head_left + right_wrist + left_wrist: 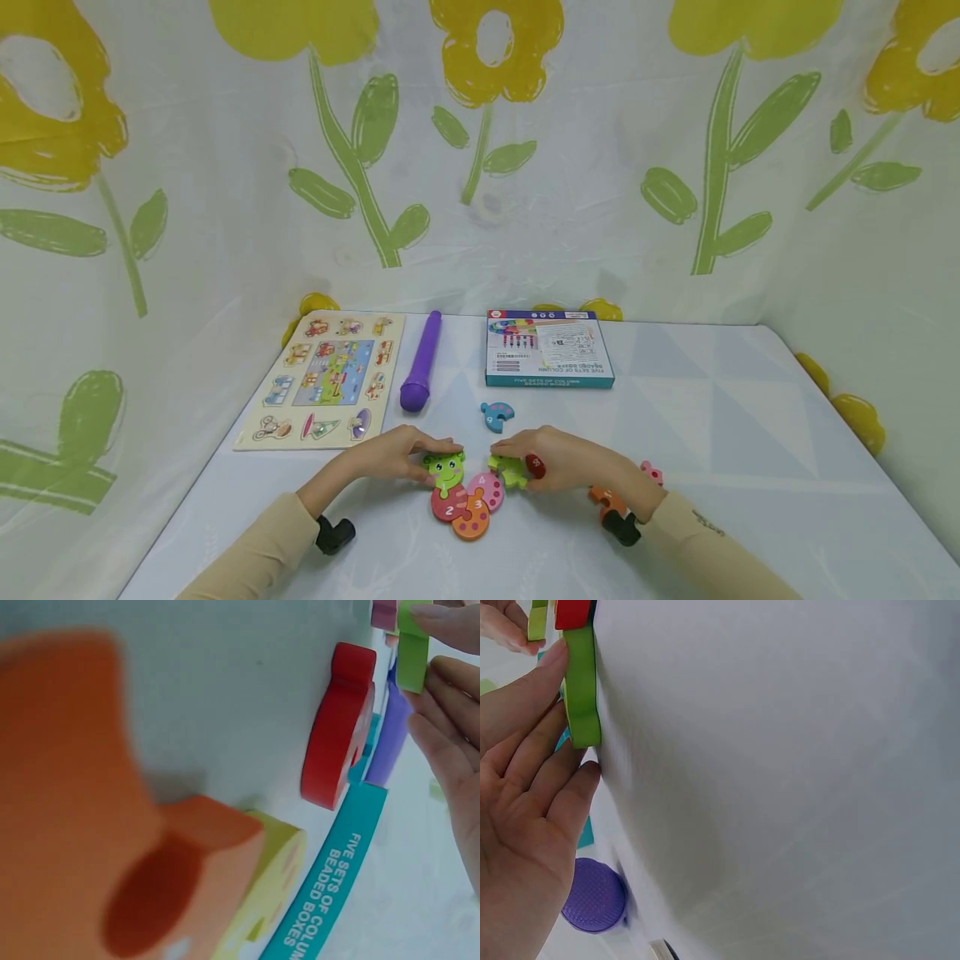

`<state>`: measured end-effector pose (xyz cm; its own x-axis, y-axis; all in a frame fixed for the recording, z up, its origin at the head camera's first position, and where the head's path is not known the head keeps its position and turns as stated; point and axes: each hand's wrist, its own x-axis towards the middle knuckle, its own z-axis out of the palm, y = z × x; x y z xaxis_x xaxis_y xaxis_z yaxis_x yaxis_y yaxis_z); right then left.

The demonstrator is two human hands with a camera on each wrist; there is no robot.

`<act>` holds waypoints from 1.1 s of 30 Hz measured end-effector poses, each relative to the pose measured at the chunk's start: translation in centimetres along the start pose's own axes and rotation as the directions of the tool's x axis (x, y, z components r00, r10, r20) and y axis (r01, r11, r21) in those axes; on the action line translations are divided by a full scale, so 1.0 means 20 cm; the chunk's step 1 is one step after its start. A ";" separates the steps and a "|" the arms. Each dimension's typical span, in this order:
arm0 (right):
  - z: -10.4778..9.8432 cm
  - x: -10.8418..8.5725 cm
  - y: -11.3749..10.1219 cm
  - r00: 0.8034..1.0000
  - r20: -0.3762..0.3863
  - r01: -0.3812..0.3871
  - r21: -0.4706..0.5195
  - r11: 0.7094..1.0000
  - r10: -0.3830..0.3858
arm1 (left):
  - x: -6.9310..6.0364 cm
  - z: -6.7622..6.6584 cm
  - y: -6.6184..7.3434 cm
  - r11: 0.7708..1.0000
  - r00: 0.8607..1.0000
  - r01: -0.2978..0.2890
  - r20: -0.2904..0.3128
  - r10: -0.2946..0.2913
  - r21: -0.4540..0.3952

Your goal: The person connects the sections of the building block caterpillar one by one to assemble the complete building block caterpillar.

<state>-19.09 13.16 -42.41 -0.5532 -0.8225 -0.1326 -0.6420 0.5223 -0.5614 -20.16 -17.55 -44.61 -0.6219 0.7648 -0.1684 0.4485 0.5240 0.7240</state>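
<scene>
Apparently midway through joining a numbered caterpillar puzzle [452, 505], with segments 1 to 4 set together in a curve flat on the tabletop. Well right of the puzzle, an orange piece [609, 501], partly hidden beneath the right forearm, and past it a spotted pink piece [652, 472]. At the puzzle's far left end, pinching the smiling green head piece [447, 469] with the thumb and fingers of the left hand [393, 454], probably to steady the chain. Just right of the puzzle, pinching a notched green piece [512, 473] between thumb and fingertips of the right hand [561, 454], near pink segment 4 [493, 487] but apart from it. Cannot read any number on it. Next, likely: match notch to segment 4, then press down level without skewing the chain. Partly behind the right hand, a loose red piece [536, 465]. Beyond the puzzle, a blue piece [491, 412]; farther, a purple microphone [424, 358], a picture board [300, 443] leftward and a box [517, 367] rightward.
</scene>
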 end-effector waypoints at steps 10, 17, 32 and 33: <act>-0.01 0.04 -0.01 0.999 0.046 0.027 -0.046 0.999 -0.025 | 0.00 0.00 0.00 1.000 1.000 0.018 0.011 -0.018 -0.006; -0.01 0.06 -0.02 0.997 0.073 0.028 -0.040 0.999 -0.025 | 0.00 0.00 0.00 1.000 1.000 0.024 0.017 -0.023 -0.015; -0.01 0.10 -0.04 0.993 0.118 0.036 -0.076 0.996 -0.027 | 0.00 0.00 0.01 1.000 1.000 0.019 0.018 -0.019 -0.009; -0.01 0.11 -0.04 0.992 0.123 0.034 -0.078 0.996 -0.025 | 0.00 0.00 0.01 1.000 1.000 0.020 0.018 -0.020 -0.010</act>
<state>-19.93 11.10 -42.11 -0.4676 -0.8566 -0.2184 -0.7000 0.5096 -0.5002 -20.07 -17.45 -44.37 -0.6188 0.7610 -0.1949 0.4297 0.5356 0.7269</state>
